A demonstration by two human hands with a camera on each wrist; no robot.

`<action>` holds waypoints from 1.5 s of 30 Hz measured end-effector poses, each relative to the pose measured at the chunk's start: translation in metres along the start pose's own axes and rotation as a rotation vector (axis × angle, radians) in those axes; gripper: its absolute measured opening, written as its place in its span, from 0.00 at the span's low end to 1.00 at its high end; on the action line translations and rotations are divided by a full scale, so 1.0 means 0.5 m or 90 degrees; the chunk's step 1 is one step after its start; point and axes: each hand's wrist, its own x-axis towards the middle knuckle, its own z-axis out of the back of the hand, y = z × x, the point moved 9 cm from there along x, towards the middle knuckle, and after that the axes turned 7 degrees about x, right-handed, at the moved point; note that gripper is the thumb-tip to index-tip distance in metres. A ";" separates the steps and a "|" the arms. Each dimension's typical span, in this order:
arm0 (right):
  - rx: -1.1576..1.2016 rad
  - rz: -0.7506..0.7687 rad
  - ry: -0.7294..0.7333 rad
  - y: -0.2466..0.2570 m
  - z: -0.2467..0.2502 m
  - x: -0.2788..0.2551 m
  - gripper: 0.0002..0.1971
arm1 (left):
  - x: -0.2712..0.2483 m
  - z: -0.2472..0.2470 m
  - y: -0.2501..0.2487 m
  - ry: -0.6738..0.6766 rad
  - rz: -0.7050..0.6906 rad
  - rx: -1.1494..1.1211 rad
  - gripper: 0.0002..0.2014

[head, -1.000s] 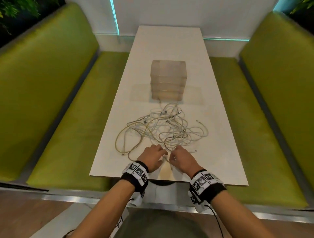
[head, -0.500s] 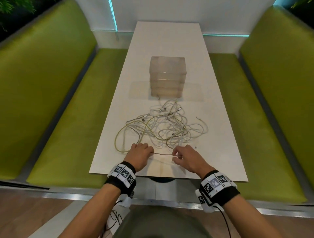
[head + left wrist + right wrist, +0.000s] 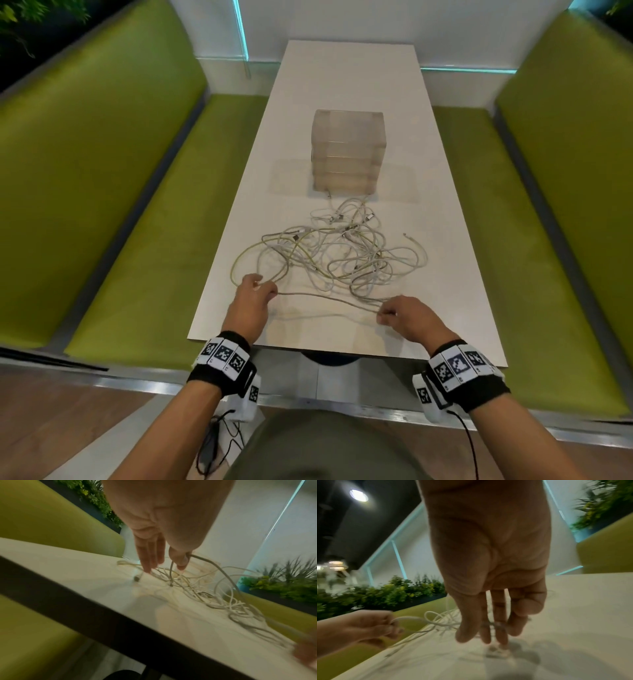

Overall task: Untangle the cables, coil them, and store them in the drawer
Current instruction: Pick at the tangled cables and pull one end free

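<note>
A tangle of white and yellowish cables (image 3: pixel 342 253) lies on the white table (image 3: pixel 346 85) in front of a translucent stack of drawers (image 3: pixel 346 150), all shut. One cable strand (image 3: pixel 329 298) runs stretched between my two hands near the table's front edge. My left hand (image 3: pixel 255 294) pinches that strand at its left end; in the left wrist view the cable (image 3: pixel 211 563) bends over between thumb and forefinger. My right hand (image 3: pixel 394 313) pinches the strand at the right, and in the right wrist view the cable (image 3: pixel 436 622) passes behind its fingers (image 3: pixel 467 628).
Green padded benches (image 3: pixel 144 219) flank the table on both sides, the right one (image 3: pixel 496 219) close to the table edge. A white wall with teal light strips closes the far end. Bare tabletop lies behind the drawers.
My hands have moved apart, left going left and right going right, drawing one cable strand out taut between them from the tangle's near side.
</note>
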 end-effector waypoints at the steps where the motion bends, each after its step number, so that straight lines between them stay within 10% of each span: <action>1: -0.025 0.004 0.016 0.012 -0.006 -0.007 0.15 | 0.001 -0.005 -0.014 0.013 -0.013 -0.045 0.07; 9: 0.122 0.231 -0.123 0.229 -0.022 -0.056 0.36 | -0.022 0.033 -0.168 0.012 -0.167 -0.317 0.07; 21: 0.235 0.425 -0.064 0.279 -0.017 -0.113 0.08 | 0.004 -0.017 -0.085 0.053 -0.028 -0.241 0.04; 30: 0.232 0.381 0.058 0.233 0.015 -0.183 0.08 | 0.068 -0.013 -0.003 0.019 0.088 -0.236 0.10; 40: 0.051 0.309 0.223 0.168 -0.044 -0.172 0.07 | 0.088 0.014 -0.002 -0.052 0.262 -0.812 0.05; 45: 0.033 0.223 0.301 0.135 -0.072 -0.176 0.11 | 0.091 0.022 -0.023 -0.047 0.249 -0.894 0.20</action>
